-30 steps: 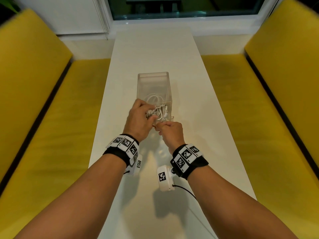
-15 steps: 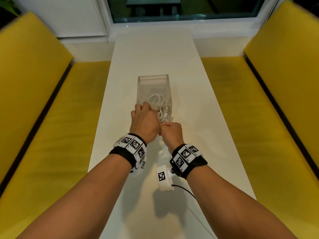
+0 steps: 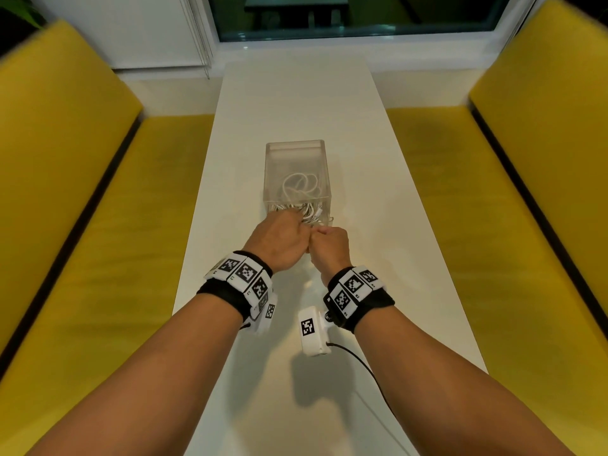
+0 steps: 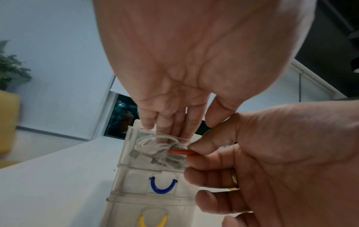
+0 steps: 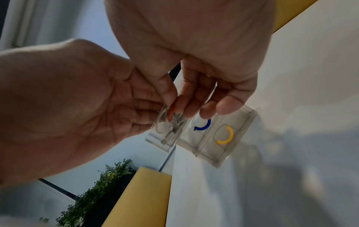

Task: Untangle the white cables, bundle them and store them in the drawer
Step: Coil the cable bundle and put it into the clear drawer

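Observation:
A clear three-drawer unit (image 3: pixel 295 159) stands mid-table. Its top drawer is pulled out a little, and the white cables (image 3: pixel 301 189) lie coiled inside it. In the left wrist view the cables (image 4: pixel 153 145) press against the drawer's front wall. My left hand (image 4: pixel 174 130) reaches over the drawer's front with straight fingers that rest on the cables. My right hand (image 4: pixel 192 149) pinches the red handle (image 4: pixel 178 152) of that drawer between thumb and forefinger. The right wrist view shows the same pinch of my right hand (image 5: pixel 174 104) on the red handle (image 5: pixel 170 114), with my left hand (image 5: pixel 147 107) beside it.
Below are drawers with a blue handle (image 4: pixel 163 186) and a yellow handle (image 4: pixel 152 221), both pushed in. The narrow white table (image 3: pixel 296 93) runs toward a window. Yellow benches (image 3: pixel 115 225) (image 3: pixel 493 209) flank it on both sides.
My left hand has let go of the cable bundle it held at the drawer's front and now lies flatter over it. The right hand has stayed on the handle.

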`<state>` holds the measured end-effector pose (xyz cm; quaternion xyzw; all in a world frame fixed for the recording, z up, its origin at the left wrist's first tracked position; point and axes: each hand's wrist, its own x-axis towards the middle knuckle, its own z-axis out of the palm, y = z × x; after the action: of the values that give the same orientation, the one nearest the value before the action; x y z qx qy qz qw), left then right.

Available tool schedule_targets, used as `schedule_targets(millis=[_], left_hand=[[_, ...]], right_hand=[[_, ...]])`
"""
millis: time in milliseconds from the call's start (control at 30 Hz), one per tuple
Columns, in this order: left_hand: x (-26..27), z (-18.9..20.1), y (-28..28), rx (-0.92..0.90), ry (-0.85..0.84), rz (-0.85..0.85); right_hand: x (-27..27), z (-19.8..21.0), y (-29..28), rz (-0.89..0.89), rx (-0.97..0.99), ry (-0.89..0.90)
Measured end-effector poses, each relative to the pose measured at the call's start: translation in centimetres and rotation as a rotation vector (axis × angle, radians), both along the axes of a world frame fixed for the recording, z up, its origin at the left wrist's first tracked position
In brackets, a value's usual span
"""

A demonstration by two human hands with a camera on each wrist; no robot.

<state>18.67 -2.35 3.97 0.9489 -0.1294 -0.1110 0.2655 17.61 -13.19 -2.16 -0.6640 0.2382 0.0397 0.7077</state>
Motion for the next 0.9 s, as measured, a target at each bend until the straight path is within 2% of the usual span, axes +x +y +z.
schedule_targets(millis=[67, 200, 333, 400, 533, 667, 900], left_hand=[[-0.3, 0.1, 0.5, -0.072, 0.010, 0.023], [-1.6, -0.6, 1.2, -0.063, -0.178, 0.141], [-2.2, -0.9, 0.8, 0.010, -0.214, 0.032], [-2.1, -1.1, 0.6, 0.095, -0.189, -0.010], [-1.3, -1.3, 0.7, 0.107, -0.108, -0.022], [-0.9, -1.5, 1.0, 0.213, -0.049, -0.072], [-5.3, -1.1, 2.3, -0.009, -0.222, 0.046]], right_hand=[[0.0, 0.3, 0.2, 0.007, -0.001, 0.000], [0.1, 0.2, 0.2, 0.011, 0.005, -0.021], [0.2, -0.1, 0.3, -0.005, 0.023, -0.006], [0.2, -0.1, 0.4, -0.019, 0.031, 0.007], [0.5, 0.1, 0.4, -0.015, 0.050, -0.001], [0.8, 0.2, 0.6, -0.024, 0.037, 0.000], [0.8, 0.2, 0.2, 0.006, 0.036, -0.020]])
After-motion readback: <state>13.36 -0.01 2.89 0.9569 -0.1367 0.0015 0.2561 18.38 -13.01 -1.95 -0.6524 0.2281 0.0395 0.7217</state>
